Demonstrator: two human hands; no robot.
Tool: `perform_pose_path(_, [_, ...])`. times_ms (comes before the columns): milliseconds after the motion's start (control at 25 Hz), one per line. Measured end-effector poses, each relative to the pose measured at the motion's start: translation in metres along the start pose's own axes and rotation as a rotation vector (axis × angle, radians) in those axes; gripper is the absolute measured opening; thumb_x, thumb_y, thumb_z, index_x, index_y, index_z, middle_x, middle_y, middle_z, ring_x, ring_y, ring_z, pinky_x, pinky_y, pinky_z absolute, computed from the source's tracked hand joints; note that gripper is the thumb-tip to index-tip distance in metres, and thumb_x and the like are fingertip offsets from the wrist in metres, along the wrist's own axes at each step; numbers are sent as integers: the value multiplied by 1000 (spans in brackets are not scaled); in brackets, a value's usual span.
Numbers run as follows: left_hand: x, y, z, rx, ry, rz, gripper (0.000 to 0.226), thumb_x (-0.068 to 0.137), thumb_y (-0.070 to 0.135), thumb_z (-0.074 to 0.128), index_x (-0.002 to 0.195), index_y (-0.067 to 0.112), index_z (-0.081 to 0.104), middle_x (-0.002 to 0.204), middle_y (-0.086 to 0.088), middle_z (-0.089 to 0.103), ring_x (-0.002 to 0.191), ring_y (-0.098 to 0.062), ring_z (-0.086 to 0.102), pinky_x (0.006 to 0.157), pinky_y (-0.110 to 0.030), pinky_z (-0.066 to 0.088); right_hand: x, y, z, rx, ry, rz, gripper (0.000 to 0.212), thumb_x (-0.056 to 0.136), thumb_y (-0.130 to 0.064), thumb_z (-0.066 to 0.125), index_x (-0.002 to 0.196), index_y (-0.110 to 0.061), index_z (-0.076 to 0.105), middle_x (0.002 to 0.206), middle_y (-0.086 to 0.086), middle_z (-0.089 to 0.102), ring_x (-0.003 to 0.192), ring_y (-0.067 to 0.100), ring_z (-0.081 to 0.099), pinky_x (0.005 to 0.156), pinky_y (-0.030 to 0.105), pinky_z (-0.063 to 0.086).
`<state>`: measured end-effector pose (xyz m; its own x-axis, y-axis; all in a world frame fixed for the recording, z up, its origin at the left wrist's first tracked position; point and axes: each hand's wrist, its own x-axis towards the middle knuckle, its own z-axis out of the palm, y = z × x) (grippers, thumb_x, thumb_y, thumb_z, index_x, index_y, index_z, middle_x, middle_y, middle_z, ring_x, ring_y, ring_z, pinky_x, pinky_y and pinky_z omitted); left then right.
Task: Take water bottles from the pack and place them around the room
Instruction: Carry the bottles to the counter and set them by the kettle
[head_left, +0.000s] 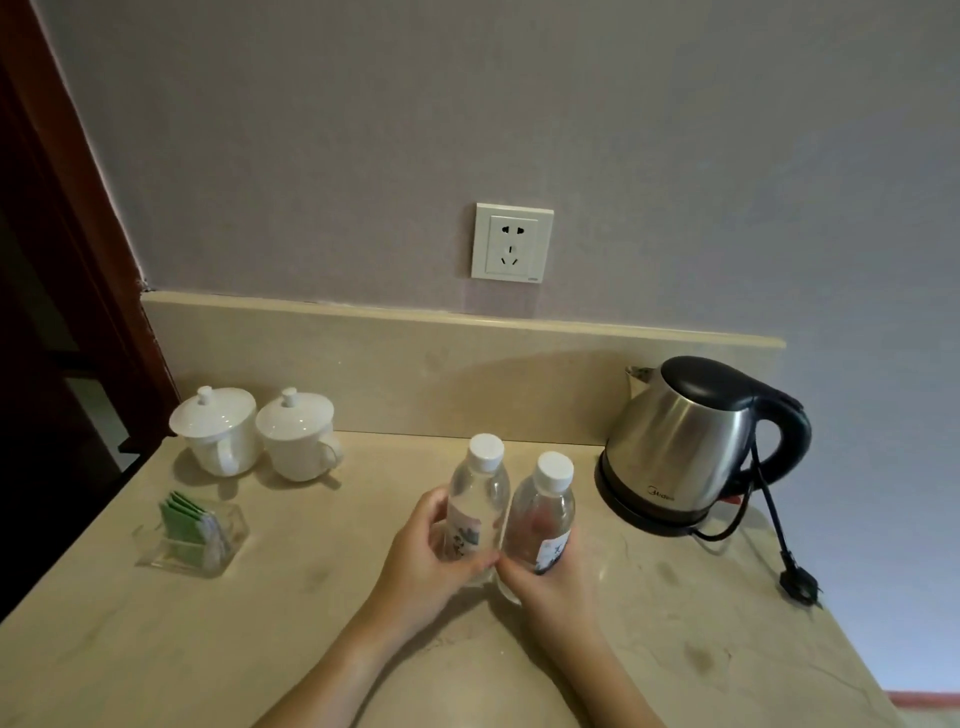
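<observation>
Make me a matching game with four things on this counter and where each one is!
Things:
1. kettle
2. lidded cups
3. tea bag holder
4. two water bottles

Places:
A. far left corner, by the backsplash
B. middle, one held in each hand
C. right side, its plug lying loose on the counter
D. left side, nearer the camera than the cups

Pairs: 1-C, 2-A, 3-D, 4-B

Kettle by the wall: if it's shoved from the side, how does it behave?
The kettle probably slides with its base, or lifts off it. Its black cord lies loose, plug unplugged on the counter, so it would likely drag along. The steel looks smooth, possibly slippery.
</observation>
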<state>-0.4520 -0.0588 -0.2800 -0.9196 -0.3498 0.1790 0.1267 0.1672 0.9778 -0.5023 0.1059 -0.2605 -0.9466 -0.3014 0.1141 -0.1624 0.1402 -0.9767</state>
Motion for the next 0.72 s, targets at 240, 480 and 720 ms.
perform_pose_path(240, [2,-12,-3,171,-38,-10,59,68,51,85,119,45,56,116,21,70,107,-1,66,85,-23,52,-4,13,-9,-391,-27,39,58,59,-59,80,108,-41,54,102,-14,65,98,7,60,83,36,54])
perform_pose_path(480, [33,-14,-21,142,-156,-75,53,74,48,84,118,46,54,119,19,69,110,0,64,85,-15,52,41,13,6,-496,45,77,62,64,-62,76,116,-41,51,107,-16,62,102,10,58,88,37,53])
perform_pose_path(720, [69,-17,-13,142,65,-28,59,66,45,89,112,46,54,110,17,72,100,-1,68,80,-20,54,83,14,19,-555,44,53,60,71,-62,71,122,-38,51,109,-14,62,104,14,58,91,38,50])
